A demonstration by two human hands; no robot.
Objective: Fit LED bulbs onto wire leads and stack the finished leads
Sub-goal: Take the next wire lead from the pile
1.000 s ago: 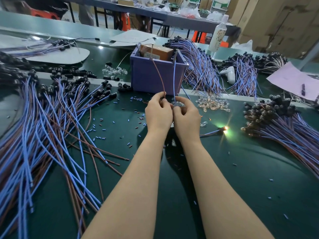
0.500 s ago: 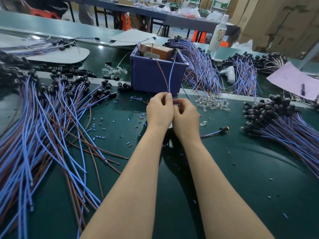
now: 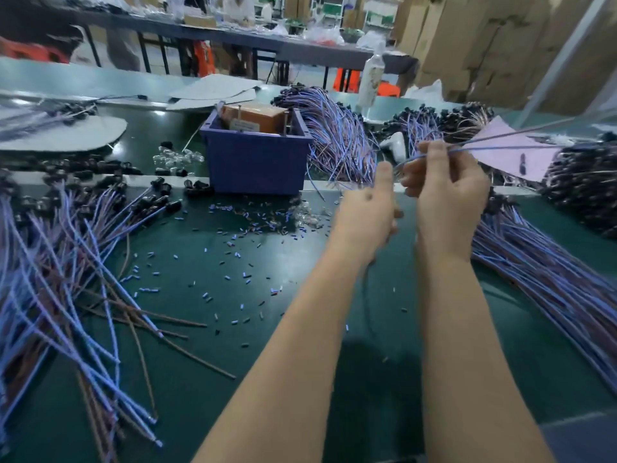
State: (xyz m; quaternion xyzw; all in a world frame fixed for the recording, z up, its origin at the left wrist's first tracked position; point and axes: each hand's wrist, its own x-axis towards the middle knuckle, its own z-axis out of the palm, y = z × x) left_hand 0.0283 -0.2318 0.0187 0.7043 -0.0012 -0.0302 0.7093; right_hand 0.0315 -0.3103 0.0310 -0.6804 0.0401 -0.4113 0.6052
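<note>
Item: bench w/ green mat [image 3: 300, 329], head view, frame blurred by motion.

R hand [image 3: 450, 192], approx 1 o'clock from centre: fingers pinched narrow on a blue/brown lead [image 3: 500, 143]; lead runs out toward 2–3 o'clock, over a pink sheet [image 3: 514, 155]. Bulb end hidden in hand, can't tell if fitted.

L hand [image 3: 367, 212], just beside R hand at its 9 o'clock: fingers curled loose, thumb up. Can't tell if it holds anything; too blurred.

Finished stack [image 3: 551, 279], 3–4 o'clock: leads w/ black caps, fanned toward lower right, just behind R hand.

Loose leads [image 3: 66, 279], 8–9 o'clock: blue + brown, black ends pointing to 12, bare ends toward viewer.

Purple bin [image 3: 257, 158], 11–12 o'clock: holds a brown box [image 3: 257, 116].

More lead bundles [image 3: 337, 138], 12–1 o'clock, beside bin.

Clear bulbs [image 3: 177, 160], 10–11 o'clock, left of bin; further few [image 3: 309, 217] in front of bin.

Small offcuts [image 3: 233, 255] scattered on mat, centre-left.

Bottle [image 3: 370, 78], 12–1 o'clock, far edge.
</note>
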